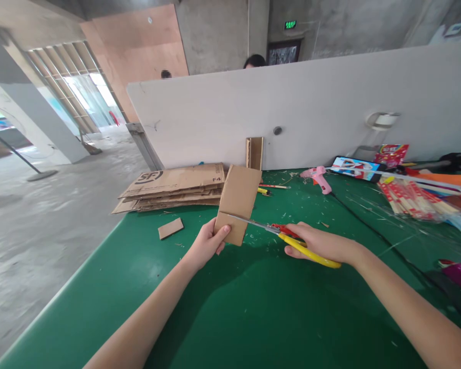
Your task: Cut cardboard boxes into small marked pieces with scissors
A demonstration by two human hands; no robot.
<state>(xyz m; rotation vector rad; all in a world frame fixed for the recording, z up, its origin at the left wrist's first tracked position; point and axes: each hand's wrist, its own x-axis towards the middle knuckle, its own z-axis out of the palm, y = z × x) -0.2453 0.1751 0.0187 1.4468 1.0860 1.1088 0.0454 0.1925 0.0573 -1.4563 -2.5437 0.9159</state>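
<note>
My left hand (209, 239) pinches the lower left edge of a rectangular cardboard piece (238, 197), thumb in front, holding it up above the green table. A line crosses the piece just above my thumb. My right hand (317, 241) grips a pair of scissors (305, 249) with one red and one yellow handle. The blades reach left onto the cardboard along that line, near the right edge. On the table left of my left hand lies a small cardboard rectangle (171, 228).
Flattened cardboard boxes (176, 183) are stacked at the back left, beside an upright folded cardboard strip (256, 152). A pink glue gun (318, 178), a phone (356, 167) and packets of sticks (411, 197) lie right. A white partition (215, 118) rises behind; a person's head shows above it.
</note>
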